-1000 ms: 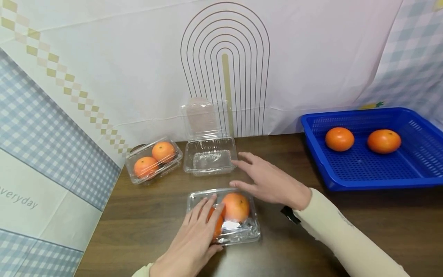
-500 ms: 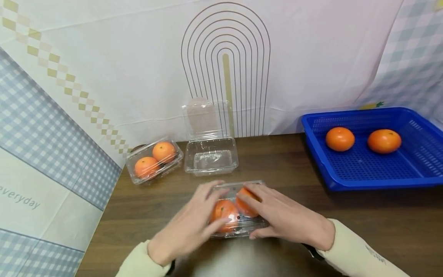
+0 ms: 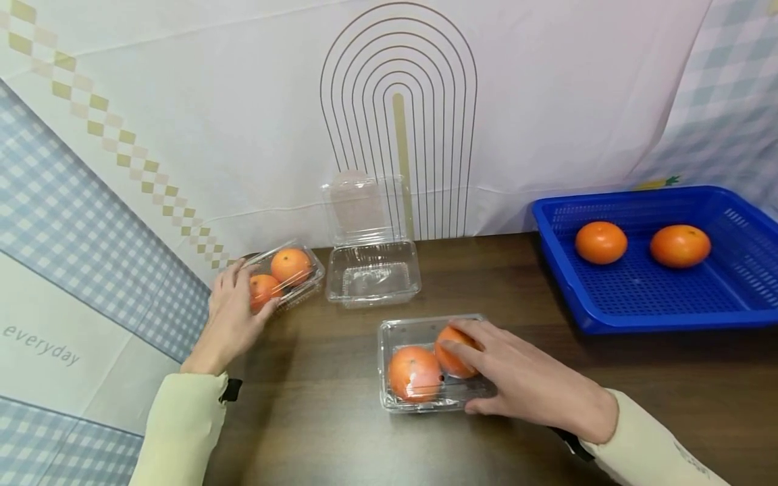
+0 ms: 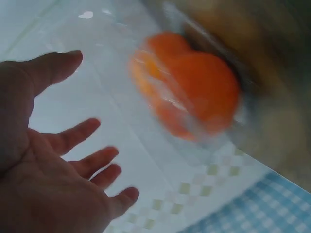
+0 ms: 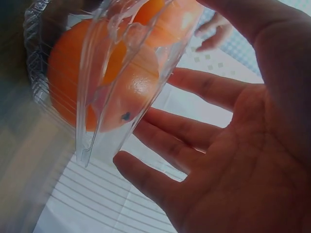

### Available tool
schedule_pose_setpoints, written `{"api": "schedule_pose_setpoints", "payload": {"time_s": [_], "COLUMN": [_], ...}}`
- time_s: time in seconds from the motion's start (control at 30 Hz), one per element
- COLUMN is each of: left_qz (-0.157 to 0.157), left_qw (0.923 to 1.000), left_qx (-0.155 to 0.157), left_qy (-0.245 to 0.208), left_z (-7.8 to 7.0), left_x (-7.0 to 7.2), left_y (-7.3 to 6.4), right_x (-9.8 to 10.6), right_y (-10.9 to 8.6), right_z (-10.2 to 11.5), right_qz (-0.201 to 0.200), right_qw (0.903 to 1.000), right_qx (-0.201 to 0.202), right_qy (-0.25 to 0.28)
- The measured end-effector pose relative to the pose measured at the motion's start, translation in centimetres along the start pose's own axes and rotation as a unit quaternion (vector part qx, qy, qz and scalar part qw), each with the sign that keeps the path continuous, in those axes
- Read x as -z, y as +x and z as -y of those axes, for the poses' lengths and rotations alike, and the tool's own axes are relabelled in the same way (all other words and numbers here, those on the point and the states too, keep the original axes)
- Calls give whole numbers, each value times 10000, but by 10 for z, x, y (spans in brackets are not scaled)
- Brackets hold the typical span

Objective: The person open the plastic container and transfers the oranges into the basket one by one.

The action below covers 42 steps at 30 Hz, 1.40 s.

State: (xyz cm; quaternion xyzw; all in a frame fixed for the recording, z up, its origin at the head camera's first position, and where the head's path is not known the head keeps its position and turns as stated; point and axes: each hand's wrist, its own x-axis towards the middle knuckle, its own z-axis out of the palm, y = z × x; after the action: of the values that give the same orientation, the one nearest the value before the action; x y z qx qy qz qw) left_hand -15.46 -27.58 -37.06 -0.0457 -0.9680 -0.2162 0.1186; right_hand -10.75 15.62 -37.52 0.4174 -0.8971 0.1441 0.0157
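Observation:
In the head view a closed clear plastic clamshell box with two oranges inside lies on the table, front and centre. My right hand rests over its right end, fingers on the lid and thumb by the front edge. The right wrist view shows those fingers fairly straight against the lid. At the back left, my left hand is at a second closed clamshell box, also with two oranges. The left wrist view shows that hand's fingers spread, with a gap before the oranges; whether it touches the box is hard to tell.
An empty clamshell box stands with its lid up between the second box and the middle, against the back cloth. A blue basket with two oranges stands at the right. The brown table runs beneath everything.
The front box has shifted right and turned a little. My right hand has come onto its right end. My left hand has left that box and moved to the box at the back left.

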Motion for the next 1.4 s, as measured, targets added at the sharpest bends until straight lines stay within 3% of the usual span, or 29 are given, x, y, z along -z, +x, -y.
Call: {"api": "schedule_pose_setpoints", "payload": {"time_s": [0.1, 0.2, 0.4, 0.7, 1.03, 1.4], "left_qz": [326, 641, 879, 830, 849, 1026], "left_qw": [9985, 9958, 9942, 9956, 9955, 9932], "left_qx": [397, 559, 521, 285, 205, -54], "left_qy": [179, 328, 333, 316, 355, 544], "left_z": [13, 21, 33, 40, 38, 19], "left_x": [-2, -5, -13, -13, -6, 4], "left_y": [3, 5, 7, 1, -28, -81], "right_x": [2, 3, 5, 12, 17, 15], "right_y": [-5, -9, -17, -30, -39, -41], "right_z": [-2, -5, -12, -21, -38, -50], "right_qz": [40, 22, -149, 5, -40, -38], "right_qw": [9999, 9998, 9996, 9982, 9961, 9926], "right_qx": [-129, -218, -227, -562, -836, -1197], "right_qy": [-19, -33, -105, -227, -288, -196]}}
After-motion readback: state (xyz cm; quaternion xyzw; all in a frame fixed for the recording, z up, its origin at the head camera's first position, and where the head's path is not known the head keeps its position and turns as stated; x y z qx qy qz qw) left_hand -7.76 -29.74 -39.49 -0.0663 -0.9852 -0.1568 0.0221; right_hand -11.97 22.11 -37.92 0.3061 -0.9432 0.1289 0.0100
